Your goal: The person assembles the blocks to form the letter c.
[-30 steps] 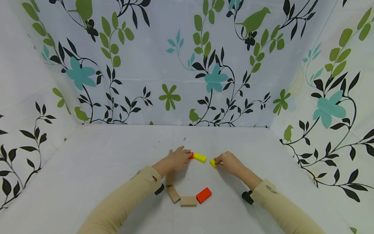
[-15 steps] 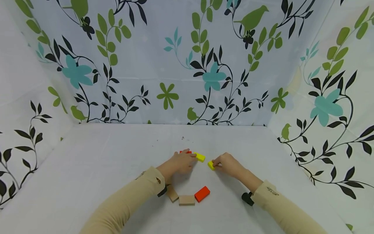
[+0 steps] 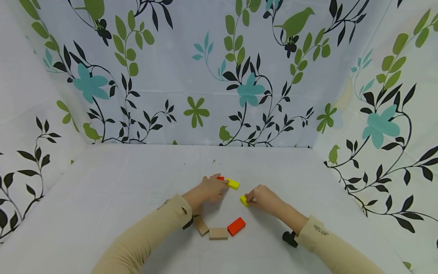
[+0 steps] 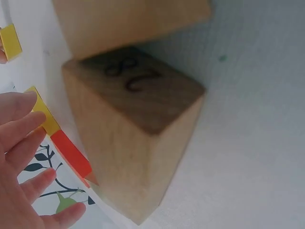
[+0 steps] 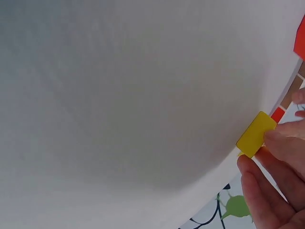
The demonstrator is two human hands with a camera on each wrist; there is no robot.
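Note:
In the head view my left hand (image 3: 210,189) reaches over the far side of a curved row of blocks. Its fingertips touch a yellow block (image 3: 233,184), and beyond them lies a red block (image 3: 221,178), partly covered by the hand. The left wrist view has these fingers (image 4: 28,148) spread and fairly straight beside the yellow block (image 4: 44,110) and the red one (image 4: 71,155). My right hand (image 3: 265,198) pinches a second yellow block (image 3: 243,200) between thumb and fingers, a short gap to the right of the first; the right wrist view shows the pinched yellow block (image 5: 256,134) close up.
Plain wooden blocks (image 3: 218,233) continue the curve on the near left, one of them partly under the left wrist. A larger-looking red block (image 3: 236,226) ends the row at the near right. Close to the left wrist camera stands a numbered wooden block (image 4: 133,109). Patterned cloth (image 3: 195,68) hangs behind.
My left hand has shifted right from the red block to the first yellow block. My right hand has drawn its yellow block slightly nearer and to the left.

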